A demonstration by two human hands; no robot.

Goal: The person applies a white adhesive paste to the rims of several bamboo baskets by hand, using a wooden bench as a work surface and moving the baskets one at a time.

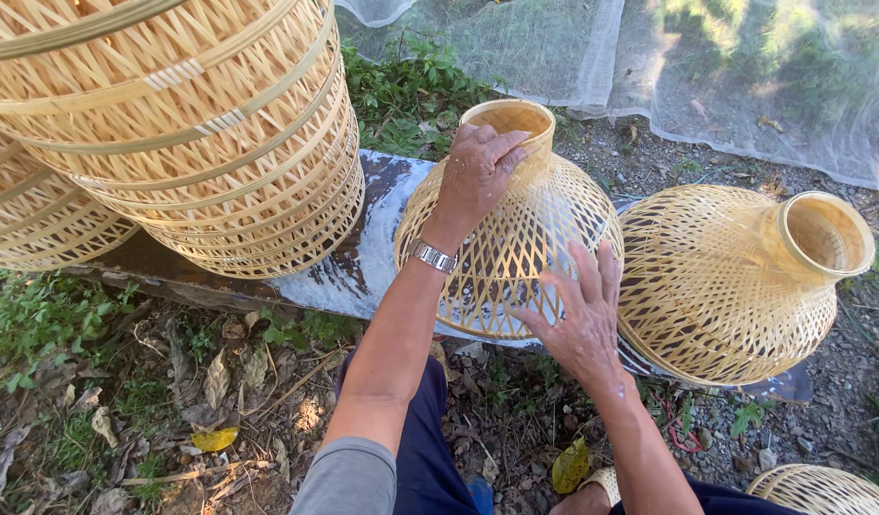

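So you've got both hands on the middle woven bamboo basket [511,238], the bell-shaped one with the narrow round neck [512,122] pointing up and away from you. It's sitting on a dark, wet-looking plank [354,257] that runs across the ground in front of you. Your left hand [478,172] is laid over the shoulder of the basket right under the neck, fingers spread and curved against the weave, more of a flat steadying press than a closed grip. There's a metal wristwatch [432,255] on that wrist. Your right hand [584,319] is lower down on the near side of the same basket, fingers splayed wide and flat on the lattice, palm resting on it, not clenched around anything.

Just to the right, touching or nearly touching your basket, there's a second basket [735,286] of the same shape, tipped over so its open neck faces up and to the right. On the left end of the plank sits a big stack of wide woven baskets [192,133] nested into each other, well apart from your hands. Bottom right corner, the edge of yet another woven piece [821,491] peeks in. Behind everything there's white netting [706,67] spread over gravel and grass, and dry leaves [215,439] on the ground by your knees.
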